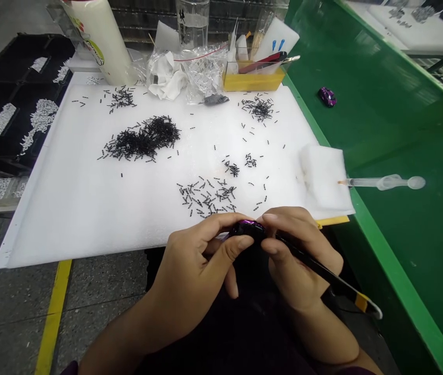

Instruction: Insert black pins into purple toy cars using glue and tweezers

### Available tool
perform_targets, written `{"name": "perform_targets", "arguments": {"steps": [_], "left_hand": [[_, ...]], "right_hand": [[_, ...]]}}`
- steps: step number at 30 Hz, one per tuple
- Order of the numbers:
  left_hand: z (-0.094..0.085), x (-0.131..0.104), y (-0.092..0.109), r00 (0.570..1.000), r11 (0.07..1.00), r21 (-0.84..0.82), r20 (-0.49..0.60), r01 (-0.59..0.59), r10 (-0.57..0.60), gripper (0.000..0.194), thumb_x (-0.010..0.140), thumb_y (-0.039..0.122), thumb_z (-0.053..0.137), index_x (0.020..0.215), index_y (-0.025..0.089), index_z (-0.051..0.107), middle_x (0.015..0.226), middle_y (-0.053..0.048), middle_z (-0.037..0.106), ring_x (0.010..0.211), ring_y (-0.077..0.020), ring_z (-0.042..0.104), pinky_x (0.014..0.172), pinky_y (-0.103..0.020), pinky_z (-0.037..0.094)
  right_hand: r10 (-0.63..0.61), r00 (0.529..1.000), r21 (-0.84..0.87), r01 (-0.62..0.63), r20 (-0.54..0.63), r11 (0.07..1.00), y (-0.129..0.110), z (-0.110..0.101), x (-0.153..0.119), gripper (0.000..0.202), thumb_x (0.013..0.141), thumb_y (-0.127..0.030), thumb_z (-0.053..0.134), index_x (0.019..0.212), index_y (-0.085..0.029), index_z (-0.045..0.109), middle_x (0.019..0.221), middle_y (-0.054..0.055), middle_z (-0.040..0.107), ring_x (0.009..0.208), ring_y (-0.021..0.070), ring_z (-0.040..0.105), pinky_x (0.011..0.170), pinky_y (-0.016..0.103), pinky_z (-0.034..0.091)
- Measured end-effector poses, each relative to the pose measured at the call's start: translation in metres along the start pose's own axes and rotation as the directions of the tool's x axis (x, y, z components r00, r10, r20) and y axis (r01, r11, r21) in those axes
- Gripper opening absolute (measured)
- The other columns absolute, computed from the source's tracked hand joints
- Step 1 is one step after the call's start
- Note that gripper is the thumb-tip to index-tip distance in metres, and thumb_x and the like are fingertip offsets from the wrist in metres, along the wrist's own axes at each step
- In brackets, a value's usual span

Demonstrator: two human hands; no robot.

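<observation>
My left hand [196, 271] is closed on a small shiny purple-and-black toy car [248, 229], pinched between thumb and fingers just off the near edge of the white foam sheet [100, 219]. Close against the car's right side is my right hand [303, 255], with thumb and forefinger at its end. A slim black tool [333, 278] with a yellow band and a pale tip lies in that right hand, slanting down to the right; its front end is hidden by the fingers. Just beyond the hands are scattered small black pins [208, 195].
Larger heaps of black pins [143, 138] cover the sheet farther back. A glue syringe [381, 182] rests on a foam block [323, 177] at right. Another purple car [327, 97] sits on the green surface [381, 114]. Behind stand a bottle [108, 47] and a yellow tool box [253, 80].
</observation>
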State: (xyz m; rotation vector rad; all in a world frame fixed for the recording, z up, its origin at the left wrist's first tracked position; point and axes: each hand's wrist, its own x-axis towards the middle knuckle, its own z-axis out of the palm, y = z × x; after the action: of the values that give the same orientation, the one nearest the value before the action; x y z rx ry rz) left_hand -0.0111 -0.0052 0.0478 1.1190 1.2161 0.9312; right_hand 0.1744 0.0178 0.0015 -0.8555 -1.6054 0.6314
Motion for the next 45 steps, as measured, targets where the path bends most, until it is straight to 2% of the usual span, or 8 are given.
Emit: {"name": "perform_targets", "arguments": {"steps": [6, 17, 28, 32, 37, 41, 43, 45], "left_hand": [[0.002, 0.0, -0.003, 1.0, 1.0, -0.016, -0.02, 0.014, -0.014, 0.03, 0.106, 0.049, 0.072, 0.124, 0.027, 0.083, 0.047, 0.006, 0.066, 0.041, -0.0122, 0.062, 0.047, -0.022, 0.047], [-0.003, 0.0, 0.0, 0.99, 0.982, -0.154, 0.101, 0.111, -0.096, 0.034, 0.104, 0.052, 0.074, 0.122, 0.025, 0.082, 0.048, 0.007, 0.065, 0.04, -0.0125, 0.062, 0.054, -0.025, 0.053], [-0.006, -0.004, 0.0, 0.973, 0.961, -0.221, 0.194, 0.166, -0.124, 0.032, 0.106, 0.05, 0.071, 0.127, 0.026, 0.08, 0.047, 0.01, 0.062, 0.04, -0.0101, 0.059, 0.063, -0.024, 0.057], [-0.005, -0.002, 0.001, 0.975, 0.956, -0.246, 0.189, 0.16, -0.114, 0.028, 0.105, 0.048, 0.073, 0.121, 0.026, 0.081, 0.049, 0.01, 0.061, 0.041, -0.0091, 0.059, 0.059, -0.022, 0.054], [-0.007, -0.001, 0.002, 0.974, 0.943, -0.284, 0.191, 0.175, -0.123, 0.03, 0.103, 0.049, 0.076, 0.119, 0.025, 0.082, 0.048, 0.008, 0.059, 0.041, -0.0107, 0.059, 0.055, -0.022, 0.052], [-0.003, -0.001, -0.002, 0.963, 0.9, -0.386, 0.246, 0.2, -0.109, 0.028, 0.101, 0.049, 0.079, 0.115, 0.025, 0.082, 0.06, 0.005, 0.068, 0.042, -0.0077, 0.061, 0.05, -0.018, 0.047], [0.002, -0.002, -0.005, 0.947, 0.874, -0.437, 0.311, 0.213, -0.075, 0.026, 0.102, 0.048, 0.078, 0.114, 0.025, 0.081, 0.073, 0.001, 0.077, 0.047, -0.0074, 0.067, 0.051, -0.016, 0.046], [0.006, -0.002, -0.009, 0.934, 0.872, -0.448, 0.356, 0.198, -0.03, 0.025, 0.103, 0.044, 0.078, 0.122, 0.028, 0.08, 0.092, -0.004, 0.083, 0.06, -0.0106, 0.076, 0.054, -0.016, 0.049]], "right_hand": [[-0.21, 0.977, -0.175, 0.212, 0.029, 0.961, 0.002, 0.001, 0.003, 0.039, 0.098, -0.014, 0.078, 0.134, -0.028, 0.079, 0.11, 0.005, 0.08, 0.095, 0.0197, 0.076, 0.074, 0.033, 0.066], [0.008, 0.997, 0.063, -0.013, 0.075, 0.998, 0.001, -0.007, 0.003, 0.038, 0.098, -0.034, 0.082, 0.136, -0.036, 0.078, 0.106, 0.002, 0.074, 0.079, 0.0142, 0.069, 0.063, 0.029, 0.06], [-0.314, 0.943, -0.122, 0.326, 0.11, 0.937, 0.005, -0.009, 0.011, 0.034, 0.102, -0.029, 0.076, 0.134, -0.019, 0.078, 0.097, 0.006, 0.077, 0.078, 0.0173, 0.07, 0.064, 0.032, 0.061], [-0.224, 0.972, -0.024, 0.227, 0.073, 0.974, 0.006, -0.005, 0.006, 0.036, 0.102, -0.032, 0.077, 0.137, -0.024, 0.077, 0.097, 0.004, 0.075, 0.08, 0.0168, 0.068, 0.065, 0.031, 0.06], [0.058, 0.997, 0.173, -0.049, -0.049, 0.984, 0.002, -0.006, -0.002, 0.051, 0.097, -0.041, 0.083, 0.145, -0.033, 0.07, 0.098, 0.001, 0.073, 0.068, 0.0119, 0.059, 0.058, 0.025, 0.056], [0.306, 0.912, 0.272, -0.379, 0.273, 0.885, -0.008, -0.006, 0.0, 0.041, 0.09, -0.054, 0.087, 0.122, -0.029, 0.08, 0.09, 0.001, 0.078, 0.07, 0.0134, 0.069, 0.06, 0.022, 0.06], [0.289, 0.85, 0.309, -0.445, 0.441, 0.84, -0.014, -0.009, -0.001, 0.041, 0.093, -0.057, 0.083, 0.121, -0.028, 0.08, 0.092, 0.003, 0.082, 0.075, 0.0169, 0.077, 0.064, 0.025, 0.064], [0.27, 0.842, 0.278, -0.43, 0.466, 0.859, -0.017, -0.022, -0.005, 0.038, 0.096, -0.056, 0.08, 0.122, -0.028, 0.079, 0.098, 0.004, 0.084, 0.078, 0.019, 0.081, 0.067, 0.029, 0.067]]}}
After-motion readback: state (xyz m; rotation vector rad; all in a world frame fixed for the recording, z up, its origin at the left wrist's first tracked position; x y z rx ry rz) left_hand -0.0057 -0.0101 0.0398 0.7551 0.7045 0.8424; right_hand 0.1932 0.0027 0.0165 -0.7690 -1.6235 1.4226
